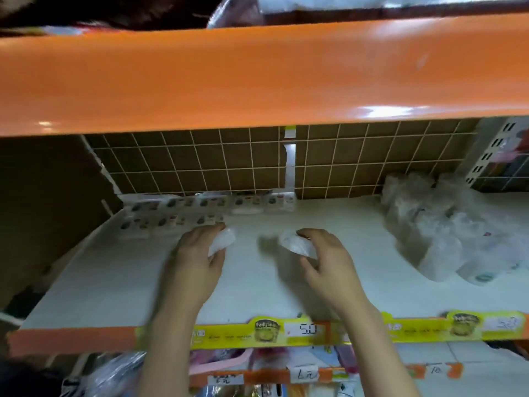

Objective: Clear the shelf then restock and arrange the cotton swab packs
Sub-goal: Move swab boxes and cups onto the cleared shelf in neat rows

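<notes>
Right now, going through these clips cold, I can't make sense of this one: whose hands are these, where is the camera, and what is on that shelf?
There is no machine here: a person wears a wide-angle camera on the head, looking forward and down at their own bare hands. This single view shows a shop shelf, white with an orange edge. The left hand grips a small clear pack; the right hand grips another pack. Both are blurred, so their contents cannot be read. Rows of cotton swab packs already lie at the back left. A heap of clear plastic bags sits at the right. A yellow price strip runs along the front.
</notes>
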A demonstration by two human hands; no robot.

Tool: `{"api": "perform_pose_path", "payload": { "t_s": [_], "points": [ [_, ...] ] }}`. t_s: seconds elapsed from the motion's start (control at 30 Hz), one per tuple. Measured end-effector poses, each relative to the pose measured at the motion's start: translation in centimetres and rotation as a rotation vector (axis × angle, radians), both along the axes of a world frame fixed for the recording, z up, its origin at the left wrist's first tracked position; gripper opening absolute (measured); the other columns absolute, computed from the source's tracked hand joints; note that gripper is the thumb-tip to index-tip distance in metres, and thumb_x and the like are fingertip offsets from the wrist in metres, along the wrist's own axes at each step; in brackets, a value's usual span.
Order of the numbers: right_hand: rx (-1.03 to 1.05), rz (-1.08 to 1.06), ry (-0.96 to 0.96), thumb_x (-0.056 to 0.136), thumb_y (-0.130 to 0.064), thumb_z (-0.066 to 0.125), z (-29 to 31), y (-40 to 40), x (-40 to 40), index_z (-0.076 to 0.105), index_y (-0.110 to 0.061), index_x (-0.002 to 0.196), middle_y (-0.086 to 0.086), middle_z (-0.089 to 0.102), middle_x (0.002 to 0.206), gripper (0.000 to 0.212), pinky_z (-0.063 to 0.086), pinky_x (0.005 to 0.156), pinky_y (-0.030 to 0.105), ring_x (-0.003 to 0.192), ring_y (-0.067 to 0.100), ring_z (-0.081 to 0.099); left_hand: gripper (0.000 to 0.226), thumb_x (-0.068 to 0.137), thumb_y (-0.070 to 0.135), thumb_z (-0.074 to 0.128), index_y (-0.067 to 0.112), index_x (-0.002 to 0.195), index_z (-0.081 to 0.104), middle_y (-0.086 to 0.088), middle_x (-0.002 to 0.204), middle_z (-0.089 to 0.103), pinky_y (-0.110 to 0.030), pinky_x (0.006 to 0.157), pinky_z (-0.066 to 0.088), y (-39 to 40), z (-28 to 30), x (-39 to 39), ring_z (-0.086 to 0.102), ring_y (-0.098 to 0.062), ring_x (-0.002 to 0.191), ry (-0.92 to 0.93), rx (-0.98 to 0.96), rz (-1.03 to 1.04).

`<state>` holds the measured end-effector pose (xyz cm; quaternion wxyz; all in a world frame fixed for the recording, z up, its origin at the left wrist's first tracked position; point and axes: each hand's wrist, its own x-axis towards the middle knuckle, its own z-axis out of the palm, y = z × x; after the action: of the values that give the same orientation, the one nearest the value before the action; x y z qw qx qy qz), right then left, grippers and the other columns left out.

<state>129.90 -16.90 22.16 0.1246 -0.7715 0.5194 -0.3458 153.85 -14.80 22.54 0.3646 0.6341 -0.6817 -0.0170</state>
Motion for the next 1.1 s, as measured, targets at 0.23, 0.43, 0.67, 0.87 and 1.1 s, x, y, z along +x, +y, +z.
{"api": "perform_pose_path", "payload": {
  "t_s": [0.23,0.43,0.67,0.87,1.1],
  "points": [
    [0.009,-0.126,0.031,0.068,-0.011,0.057,0.5,0.9,-0.1,0.061,-0.010,0.113,0.008,0.064,0.107,0.045,0.043,0.079,0.030,0.097,0.031,0.059,0.042,0.082,0.003,0.062,0.010,0.123,0.060,-0.007,0.124,0.061,-0.035,0.099,0.039,-2.4,0.0,-2.9,0.054,-0.029,0.115,-0.038,0.137,-0.155],
    [-0.005,-0.199,0.032,0.070,0.001,0.066,0.0,1.3,-1.1,0.060,-0.009,0.115,0.008,0.064,0.108,0.046,0.043,0.077,0.030,0.098,0.030,0.058,0.042,0.082,0.003,0.058,0.017,0.121,0.061,-0.004,0.122,0.061,-0.037,0.097,0.032,-6.6,-0.3,-3.9,0.052,-0.027,0.115,-0.256,0.075,-0.126],
    [0.005,-0.212,0.057,0.068,-0.008,0.057,-0.3,1.5,-2.1,0.061,-0.008,0.113,0.009,0.064,0.106,0.045,0.046,0.075,0.034,0.095,0.033,0.059,0.046,0.086,0.004,0.053,0.018,0.130,0.052,-0.003,0.134,0.053,-0.033,0.105,0.028,-9.9,-1.9,-3.9,0.045,-0.023,0.124,-0.426,0.135,-0.036],
    [-0.004,-0.198,0.058,0.070,0.005,0.067,-0.7,1.0,-2.4,0.061,-0.008,0.114,0.008,0.064,0.108,0.046,0.043,0.076,0.030,0.097,0.031,0.059,0.046,0.084,-0.001,0.054,0.012,0.128,0.056,-0.009,0.130,0.056,-0.036,0.108,0.029,-9.5,-4.2,-3.4,0.048,-0.027,0.123,-0.367,0.191,-0.029],
    [0.009,-0.171,0.062,0.072,0.003,0.065,-1.0,0.6,-2.5,0.060,-0.009,0.116,0.007,0.064,0.109,0.046,0.043,0.075,0.030,0.097,0.030,0.058,0.055,0.090,0.037,0.041,0.005,0.134,0.050,-0.015,0.140,0.048,-0.041,0.112,0.024,-8.9,-6.2,-3.3,0.042,-0.031,0.131,-0.425,0.235,-0.070]
  ]
}}
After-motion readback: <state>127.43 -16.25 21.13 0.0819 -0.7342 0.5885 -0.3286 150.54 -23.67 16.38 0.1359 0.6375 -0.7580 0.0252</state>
